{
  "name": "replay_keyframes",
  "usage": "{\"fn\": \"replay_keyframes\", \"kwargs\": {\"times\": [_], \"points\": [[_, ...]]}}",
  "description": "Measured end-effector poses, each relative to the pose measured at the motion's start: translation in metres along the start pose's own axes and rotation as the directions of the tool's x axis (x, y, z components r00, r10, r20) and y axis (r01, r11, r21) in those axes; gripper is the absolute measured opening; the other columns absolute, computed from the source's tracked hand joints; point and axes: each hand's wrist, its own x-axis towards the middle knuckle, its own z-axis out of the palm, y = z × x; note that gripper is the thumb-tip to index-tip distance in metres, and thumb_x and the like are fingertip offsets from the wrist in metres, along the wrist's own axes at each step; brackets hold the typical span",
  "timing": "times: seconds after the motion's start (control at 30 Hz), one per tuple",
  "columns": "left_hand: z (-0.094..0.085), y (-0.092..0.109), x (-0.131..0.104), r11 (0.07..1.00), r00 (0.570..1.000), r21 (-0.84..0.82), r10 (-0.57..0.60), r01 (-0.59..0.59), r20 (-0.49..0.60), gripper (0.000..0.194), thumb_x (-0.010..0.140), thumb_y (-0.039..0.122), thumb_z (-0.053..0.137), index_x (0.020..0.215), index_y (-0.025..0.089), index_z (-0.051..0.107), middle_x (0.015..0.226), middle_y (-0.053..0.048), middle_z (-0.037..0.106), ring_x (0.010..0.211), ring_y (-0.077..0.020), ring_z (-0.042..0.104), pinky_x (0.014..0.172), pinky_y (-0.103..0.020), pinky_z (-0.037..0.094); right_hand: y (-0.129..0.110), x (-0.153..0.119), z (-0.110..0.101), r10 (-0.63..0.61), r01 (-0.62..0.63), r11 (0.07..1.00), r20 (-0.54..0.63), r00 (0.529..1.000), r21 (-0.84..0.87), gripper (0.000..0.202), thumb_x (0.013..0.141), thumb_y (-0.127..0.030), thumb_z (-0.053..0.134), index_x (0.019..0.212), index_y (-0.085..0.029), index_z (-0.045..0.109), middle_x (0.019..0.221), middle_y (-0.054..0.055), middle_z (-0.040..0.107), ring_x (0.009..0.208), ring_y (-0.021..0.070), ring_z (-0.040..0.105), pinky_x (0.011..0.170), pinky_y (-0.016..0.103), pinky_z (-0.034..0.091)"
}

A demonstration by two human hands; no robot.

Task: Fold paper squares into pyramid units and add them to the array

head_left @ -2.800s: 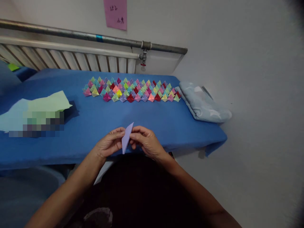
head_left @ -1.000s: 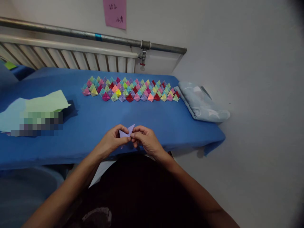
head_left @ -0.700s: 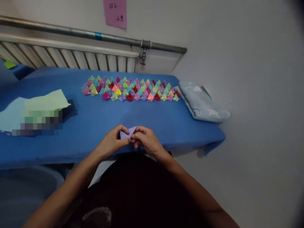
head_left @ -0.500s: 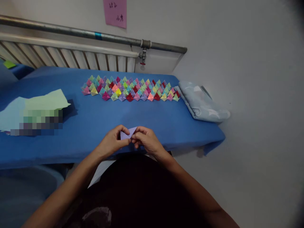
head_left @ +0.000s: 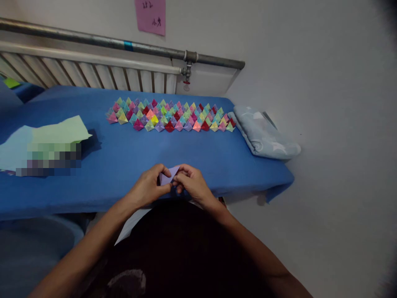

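A small piece of purple folded paper [head_left: 167, 176] is held between my two hands, just above the near edge of the blue-covered table [head_left: 124, 165]. My left hand [head_left: 152, 184] grips its left side, thumb below and index finger on top. On the right side, the thumb and fingers of my right hand [head_left: 190, 181] pinch the paper's edge. Its lower part is hidden by my fingers. Farther back on the cloth stand rows of small folded paper pieces [head_left: 169, 126] in many colours.
To the left lies a stack of light green and blue paper sheets [head_left: 62, 129], partly blurred out. A folded pale blue cloth [head_left: 263, 136] rests at the table's right end. Behind run a radiator [head_left: 102, 74] and a metal pipe [head_left: 155, 50]. Below left is a blue tub [head_left: 40, 240].
Both hands stay at nearly the same spot, still holding the purple paper. The paper and my left fingers have shifted very slightly to the right.
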Motion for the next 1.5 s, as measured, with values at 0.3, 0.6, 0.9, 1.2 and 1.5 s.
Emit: {"fn": "replay_keyframes", "kwargs": {"times": [0.3,0.6,0.9,1.2,1.5], "points": [[-0.003,-0.008,0.002,0.998,0.991,-0.057,0.002,0.006,0.137,0.026,0.075,0.043,0.053,0.090,0.021,0.056,0.062,0.006,0.051,0.054,-0.0128,0.045,0.053,-0.026,0.034,0.001,-0.001,0.000,0.041,-0.041,0.999,0.022,0.999,0.031,0.019,0.063,-0.024,0.060,0.080,-0.018,0.064,0.062,-0.005,0.059,0.048,0.0071,0.049,0.041,0.018,0.039],[0.004,-0.013,0.007,0.969,0.999,-0.243,-0.042,0.041,0.002,0.037,0.074,0.041,0.056,0.104,0.020,0.058,0.083,0.001,0.063,0.071,-0.0171,0.058,0.066,-0.031,0.047,0.002,-0.002,-0.001,0.004,-0.005,1.000,-0.052,0.999,-0.022,0.011,0.068,-0.024,0.056,0.078,-0.020,0.059,0.057,-0.007,0.052,0.046,0.0063,0.046,0.041,0.016,0.035],[-0.004,-0.005,0.004,0.821,0.968,-0.514,-0.225,0.248,0.107,0.037,0.064,0.050,0.077,0.070,0.017,0.059,0.058,0.003,0.060,0.051,-0.0099,0.052,0.054,-0.024,0.043,0.006,0.002,-0.004,0.063,-0.059,0.995,-0.052,0.997,0.086,0.016,0.065,-0.028,0.062,0.078,-0.019,0.062,0.060,-0.006,0.052,0.048,0.0055,0.043,0.039,0.016,0.034],[-0.004,-0.007,0.005,0.682,0.946,-0.656,-0.258,0.323,0.198,0.034,0.060,0.041,0.084,0.068,0.016,0.062,0.057,0.003,0.060,0.050,-0.0076,0.051,0.051,-0.021,0.040,0.005,-0.003,-0.005,0.046,-0.051,0.993,0.052,0.998,0.111,0.022,0.067,-0.031,0.071,0.083,-0.019,0.063,0.070,-0.005,0.058,0.052,0.0059,0.048,0.039,0.016,0.035],[-0.001,-0.005,0.004,0.632,0.942,-0.699,-0.240,0.335,0.234,0.042,0.058,0.045,0.087,0.081,0.013,0.072,0.063,0.001,0.061,0.055,-0.0079,0.053,0.054,-0.021,0.045,0.014,-0.005,-0.003,-0.029,0.029,1.000,0.038,0.999,-0.006,0.019,0.074,-0.036,0.067,0.083,-0.021,0.060,0.059,-0.008,0.056,0.042,0.0055,0.041,0.040,0.019,0.031]]}}
